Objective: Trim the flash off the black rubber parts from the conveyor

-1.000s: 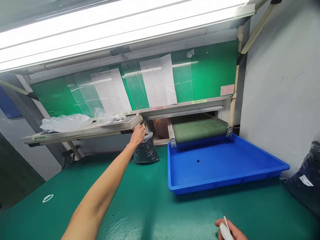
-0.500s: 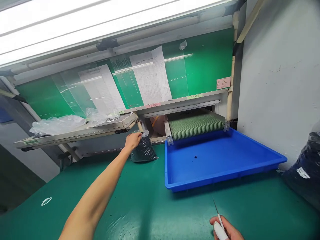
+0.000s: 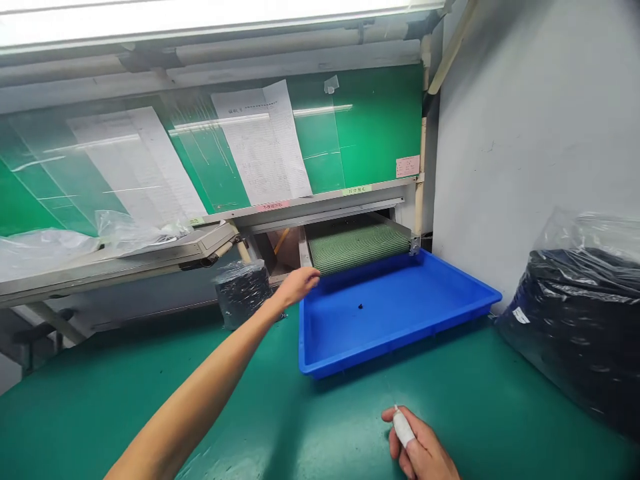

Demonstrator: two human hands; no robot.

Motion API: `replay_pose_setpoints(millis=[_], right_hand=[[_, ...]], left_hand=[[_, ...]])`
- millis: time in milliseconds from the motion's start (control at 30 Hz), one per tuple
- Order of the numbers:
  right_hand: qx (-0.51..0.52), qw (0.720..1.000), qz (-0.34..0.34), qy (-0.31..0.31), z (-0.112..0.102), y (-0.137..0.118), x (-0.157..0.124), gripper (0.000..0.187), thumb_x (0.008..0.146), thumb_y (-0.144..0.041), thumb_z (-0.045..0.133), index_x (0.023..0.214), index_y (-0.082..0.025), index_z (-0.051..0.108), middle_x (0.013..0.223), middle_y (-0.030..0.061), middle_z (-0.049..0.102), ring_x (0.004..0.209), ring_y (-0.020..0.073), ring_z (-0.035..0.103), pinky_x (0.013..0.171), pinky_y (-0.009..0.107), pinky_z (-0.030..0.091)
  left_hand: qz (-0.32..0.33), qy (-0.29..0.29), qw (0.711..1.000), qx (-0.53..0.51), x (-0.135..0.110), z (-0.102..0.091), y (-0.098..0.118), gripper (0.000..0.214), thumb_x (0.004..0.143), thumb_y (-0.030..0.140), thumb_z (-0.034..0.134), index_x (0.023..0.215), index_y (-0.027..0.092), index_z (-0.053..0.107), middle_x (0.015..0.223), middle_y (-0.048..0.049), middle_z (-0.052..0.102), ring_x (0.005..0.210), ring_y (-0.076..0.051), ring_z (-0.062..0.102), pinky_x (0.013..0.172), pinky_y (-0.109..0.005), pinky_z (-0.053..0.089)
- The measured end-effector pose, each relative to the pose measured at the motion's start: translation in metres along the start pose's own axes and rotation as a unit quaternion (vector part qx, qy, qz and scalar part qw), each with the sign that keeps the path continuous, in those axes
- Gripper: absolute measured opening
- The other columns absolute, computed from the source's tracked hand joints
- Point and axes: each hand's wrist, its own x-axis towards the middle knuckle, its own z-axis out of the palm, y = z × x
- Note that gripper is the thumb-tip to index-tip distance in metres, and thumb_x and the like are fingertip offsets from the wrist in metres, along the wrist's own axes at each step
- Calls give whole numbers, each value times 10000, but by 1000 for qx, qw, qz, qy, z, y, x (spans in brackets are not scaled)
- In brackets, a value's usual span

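Observation:
My left hand (image 3: 299, 287) hangs with its fingers over the far left corner of a blue plastic tray (image 3: 400, 330), just short of a green mesh conveyor belt (image 3: 357, 245), and holds nothing. Left of that hand stands a clear plastic bag of dark granules (image 3: 243, 293), not touched now. My right hand (image 3: 415, 443) rests low over the green bench mat (image 3: 480, 400), shut on a white-handled tool (image 3: 403, 427). Its thin tip is barely visible. A dark speck (image 3: 361, 306) lies on the tray floor.
A large clear bag of dark material (image 3: 580, 327) sits against the white wall (image 3: 520, 133) at right. A metal chute (image 3: 115, 267) with plastic film (image 3: 45, 250) runs along the left. Papers (image 3: 260, 143) hang on a green panel behind the conveyor.
My left hand has left the top of the small bag and moved right, over the tray corner. My right hand has shifted left with its tool, and the view has swung to show more of the large bag.

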Motion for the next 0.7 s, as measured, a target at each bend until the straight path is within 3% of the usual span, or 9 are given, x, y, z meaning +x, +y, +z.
replay_pose_setpoints(millis=[67,167,300,400,533,633,700], right_hand=[[1,1000,2,-4,0,-1,0,354,748,-512,485,905,-198,530,671,-22,520,477,52,302,416,195,174],[-8,1000,6,-9,0,2,4,328,746,-498,497,899,-210,522,666,-30,516,465,47,296,395,183,156],[-26,999,-6,-21,0,4,8,330,756,-521,508,856,-208,521,630,-36,501,448,41,308,372,166,128],[-18,1000,-6,-16,0,2,9,323,773,-504,506,886,-202,534,624,-35,514,445,42,328,361,152,156],[31,999,-14,1,-6,2,11,427,814,-486,457,1143,-215,488,620,-45,533,424,63,335,335,163,227],[81,995,-48,20,-12,1,12,505,801,-459,478,1240,-213,440,668,-35,560,432,72,370,348,183,285],[115,991,-67,32,-17,-2,11,469,754,-424,545,1158,-191,503,773,7,594,496,77,427,376,189,309]], left_hand=[[45,-66,996,-42,12,33,31,268,851,314,557,1083,230,663,1121,-40,666,1031,-190,601,912,-260,429],[51,-128,987,-83,26,77,64,271,809,268,626,1066,194,671,1130,-84,655,1007,-208,611,883,-283,440],[14,-168,977,-132,36,109,83,230,824,258,635,1021,140,645,1071,-98,649,935,-193,614,876,-373,468],[-13,-177,966,-188,38,114,90,202,860,335,604,891,138,632,900,-44,652,842,-164,611,829,-387,494],[-49,-138,938,-316,31,99,107,165,810,309,633,791,146,619,719,-35,619,754,-167,615,769,-338,494],[-58,-85,901,-421,3,78,128,218,838,340,563,922,144,607,903,-73,650,819,-151,628,761,-288,498],[-69,-64,843,-530,-30,69,144,254,816,366,607,950,151,599,1020,-82,644,835,-127,627,735,-241,498]])
